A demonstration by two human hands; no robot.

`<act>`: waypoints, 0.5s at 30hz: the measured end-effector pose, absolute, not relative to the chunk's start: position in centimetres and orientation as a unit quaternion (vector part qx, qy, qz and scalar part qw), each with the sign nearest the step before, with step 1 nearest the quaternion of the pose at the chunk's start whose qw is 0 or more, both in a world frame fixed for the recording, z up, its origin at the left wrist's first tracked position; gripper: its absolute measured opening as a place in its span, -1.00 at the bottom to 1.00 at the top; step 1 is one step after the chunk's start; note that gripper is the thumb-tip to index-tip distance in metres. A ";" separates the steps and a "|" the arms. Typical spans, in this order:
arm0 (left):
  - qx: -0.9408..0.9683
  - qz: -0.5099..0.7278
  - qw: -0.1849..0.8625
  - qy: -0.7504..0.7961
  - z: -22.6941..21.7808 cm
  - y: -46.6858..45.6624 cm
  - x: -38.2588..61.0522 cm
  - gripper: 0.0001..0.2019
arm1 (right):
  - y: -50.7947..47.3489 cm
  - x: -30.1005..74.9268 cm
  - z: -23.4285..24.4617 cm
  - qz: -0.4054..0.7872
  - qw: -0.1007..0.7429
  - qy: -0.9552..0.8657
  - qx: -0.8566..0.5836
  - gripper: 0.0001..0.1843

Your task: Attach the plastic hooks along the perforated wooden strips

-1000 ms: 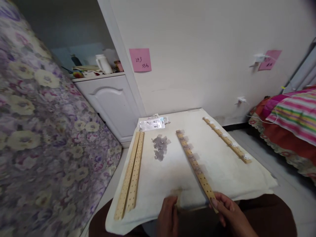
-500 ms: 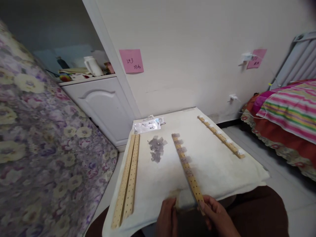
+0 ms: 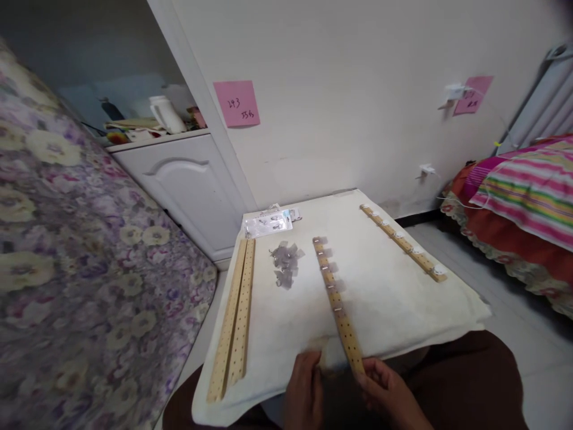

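In my right hand (image 3: 385,391) is the near end of a perforated wooden strip (image 3: 344,327), gripped between thumb and fingers. The strip slants away from me over the table, with several small metal hooks on translucent grey pads (image 3: 332,267) along its far part. Its near part shows bare holes. My left hand (image 3: 304,387) is at the table's front edge, left of the strip, half-curled with its fingers slightly apart and nothing visible in it. A loose heap of similar grey pads with hooks (image 3: 286,263) lies left of the strip.
Two perforated wooden strips (image 3: 240,310) lie side by side along the table's left edge. At the right, another strip (image 3: 403,242) carries several white round pieces. Clear plastic packs (image 3: 267,223) lie at the back left of the cloth-covered table (image 3: 389,310). A wall stands behind.
The held strip's near end has shifted slightly left and up with my right hand, and its hooks look clearer. The whole view has shifted a little. My left hand stays almost in place.
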State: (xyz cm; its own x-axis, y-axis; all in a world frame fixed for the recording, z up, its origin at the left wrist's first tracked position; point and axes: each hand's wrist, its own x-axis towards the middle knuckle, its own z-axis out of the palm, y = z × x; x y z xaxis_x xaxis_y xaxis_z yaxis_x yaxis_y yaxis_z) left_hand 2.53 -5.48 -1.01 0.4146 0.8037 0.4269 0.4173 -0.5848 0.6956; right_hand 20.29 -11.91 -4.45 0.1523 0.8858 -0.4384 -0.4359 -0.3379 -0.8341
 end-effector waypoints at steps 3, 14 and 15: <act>0.795 0.373 0.255 0.404 0.0 -4.9 2.4 -0.75 | -12.0 20.5 -4.3 0.623 0.520 -0.222 -0.540 -0.37; 0.722 0.353 0.144 0.578 3.4 7.1 2.9 -0.77 | -12.5 22.4 -5.6 0.613 0.503 -0.247 -0.557 -0.40; 0.718 0.348 0.137 0.586 3.3 8.0 3.2 -0.78 | -12.4 22.4 -5.6 0.611 0.504 -0.246 -0.559 -0.39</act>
State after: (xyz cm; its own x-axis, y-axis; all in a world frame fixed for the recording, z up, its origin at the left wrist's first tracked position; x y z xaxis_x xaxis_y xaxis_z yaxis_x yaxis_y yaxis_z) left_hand 3.18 8.01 3.27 0.0693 0.9379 0.3399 0.7470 -0.2747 0.6054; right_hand 22.38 -12.44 -5.60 0.1332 0.8903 -0.4355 -0.3408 -0.3715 -0.8636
